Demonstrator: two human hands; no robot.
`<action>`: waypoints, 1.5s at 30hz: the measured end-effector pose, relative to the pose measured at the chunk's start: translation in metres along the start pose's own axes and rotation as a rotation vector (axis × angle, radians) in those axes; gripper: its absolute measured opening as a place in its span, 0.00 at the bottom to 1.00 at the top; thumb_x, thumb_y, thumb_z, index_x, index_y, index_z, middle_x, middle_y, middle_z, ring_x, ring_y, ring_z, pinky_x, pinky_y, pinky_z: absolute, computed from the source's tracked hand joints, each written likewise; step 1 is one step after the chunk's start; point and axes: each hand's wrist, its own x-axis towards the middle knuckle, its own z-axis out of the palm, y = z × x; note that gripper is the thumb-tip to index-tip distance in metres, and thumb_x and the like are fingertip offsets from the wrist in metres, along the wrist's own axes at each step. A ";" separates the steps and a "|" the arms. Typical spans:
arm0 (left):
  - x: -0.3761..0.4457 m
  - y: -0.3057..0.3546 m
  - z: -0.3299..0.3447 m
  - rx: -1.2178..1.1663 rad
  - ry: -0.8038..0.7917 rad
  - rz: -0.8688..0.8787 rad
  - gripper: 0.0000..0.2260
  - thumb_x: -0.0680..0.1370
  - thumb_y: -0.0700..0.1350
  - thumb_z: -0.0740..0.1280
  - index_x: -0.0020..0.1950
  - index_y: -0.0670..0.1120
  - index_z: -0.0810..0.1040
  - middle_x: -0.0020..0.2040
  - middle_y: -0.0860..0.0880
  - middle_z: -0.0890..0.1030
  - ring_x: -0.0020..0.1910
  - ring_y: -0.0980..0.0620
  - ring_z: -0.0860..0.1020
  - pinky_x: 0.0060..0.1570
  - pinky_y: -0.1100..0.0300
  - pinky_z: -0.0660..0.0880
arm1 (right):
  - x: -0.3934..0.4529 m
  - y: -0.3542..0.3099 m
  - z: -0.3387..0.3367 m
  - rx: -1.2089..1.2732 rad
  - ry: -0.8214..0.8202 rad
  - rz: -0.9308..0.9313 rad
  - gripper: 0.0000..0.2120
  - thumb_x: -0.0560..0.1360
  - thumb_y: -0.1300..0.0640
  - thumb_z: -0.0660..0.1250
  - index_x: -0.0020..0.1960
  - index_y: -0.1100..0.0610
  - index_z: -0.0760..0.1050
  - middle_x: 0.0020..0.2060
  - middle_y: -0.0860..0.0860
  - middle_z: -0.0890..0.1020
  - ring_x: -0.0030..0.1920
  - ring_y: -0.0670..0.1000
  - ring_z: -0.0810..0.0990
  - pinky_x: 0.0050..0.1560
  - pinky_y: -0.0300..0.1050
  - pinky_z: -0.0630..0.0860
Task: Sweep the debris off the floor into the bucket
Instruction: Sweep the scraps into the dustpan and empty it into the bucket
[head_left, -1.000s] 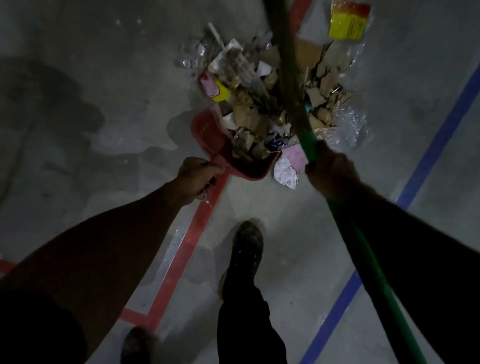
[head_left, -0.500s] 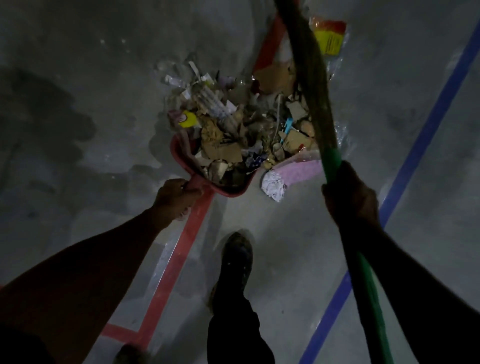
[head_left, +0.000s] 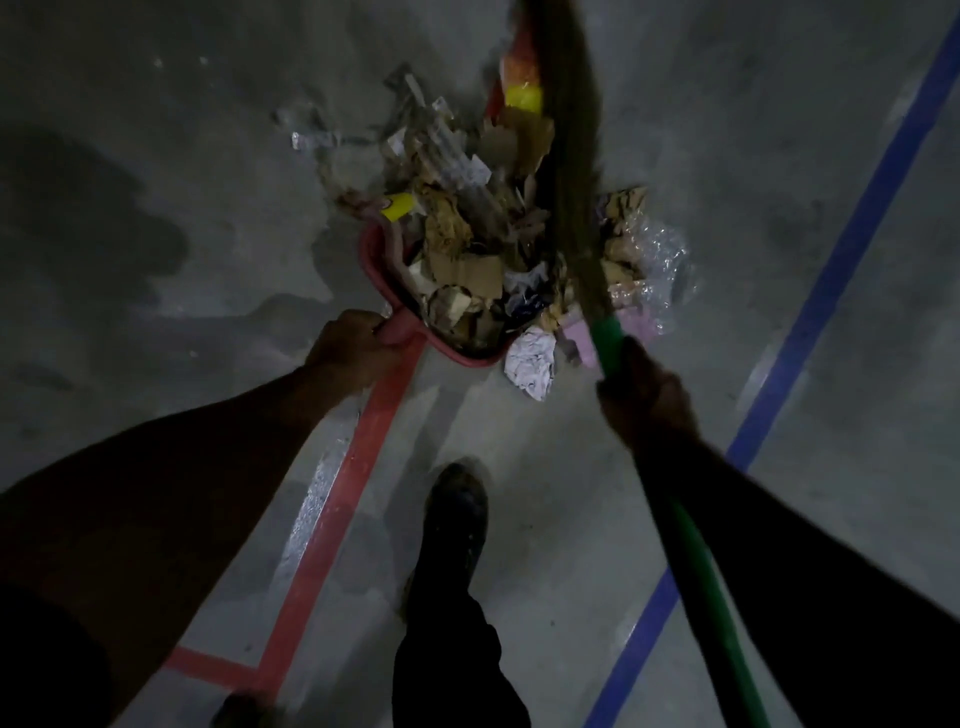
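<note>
Left hand: your left hand (head_left: 349, 347) is wrapped round the handle of the red bucket (head_left: 382, 262), fingers curled tight on it, at the bucket's near-left corner.
Right hand: your right hand (head_left: 647, 397) grasps the green broom handle (head_left: 696, 561), close to where the green shaft meets the bristles.
Bucket: red, lying tilted on the floor (head_left: 156, 182), open mouth facing away from you; it sits just ahead and right of your left hand, touching it at the handle.
Debris: pile of torn cardboard and paper scraps (head_left: 467, 244) fills the bucket mouth and spills past its far rim; well ahead of both hands, between them.
Broom head: brown bristles (head_left: 571, 156), blurred, run up the right side of the pile, straight ahead of your right hand.
Loose bits: crumpled white paper (head_left: 530, 361) on the floor just right of the bucket's near edge, between your two hands; pink sheet (head_left: 584, 343) beside it, touching the broom shaft; clear plastic wrap (head_left: 654, 260) right of the bristles; yellow and red packet (head_left: 522, 85) at the far end of the pile.
Floor marks: red tape line (head_left: 332, 525) runs from under the bucket toward you; blue tape line (head_left: 831, 280) off to the right of your right hand.
Foot: dark shoe (head_left: 457, 514) planted between the two lines, nearer you than the bucket.
</note>
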 end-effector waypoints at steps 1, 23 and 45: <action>0.001 0.003 0.001 0.034 0.009 -0.012 0.17 0.62 0.57 0.70 0.41 0.45 0.80 0.39 0.41 0.82 0.37 0.43 0.82 0.41 0.50 0.81 | -0.015 0.001 0.009 0.013 0.010 -0.048 0.20 0.79 0.56 0.63 0.70 0.52 0.68 0.51 0.57 0.82 0.44 0.57 0.80 0.43 0.43 0.73; -0.013 -0.014 0.007 0.178 0.259 -0.211 0.17 0.71 0.56 0.69 0.53 0.47 0.80 0.53 0.43 0.82 0.53 0.41 0.80 0.53 0.52 0.78 | 0.036 -0.061 -0.027 0.127 -0.181 -0.086 0.18 0.72 0.60 0.65 0.62 0.54 0.74 0.46 0.57 0.83 0.38 0.57 0.83 0.35 0.47 0.80; -0.075 -0.041 -0.011 -0.046 0.303 -0.003 0.10 0.69 0.49 0.73 0.32 0.49 0.75 0.39 0.44 0.82 0.41 0.42 0.81 0.43 0.53 0.78 | -0.113 -0.046 0.003 0.053 -0.118 -0.110 0.22 0.73 0.53 0.67 0.65 0.48 0.68 0.57 0.54 0.80 0.56 0.62 0.79 0.55 0.50 0.74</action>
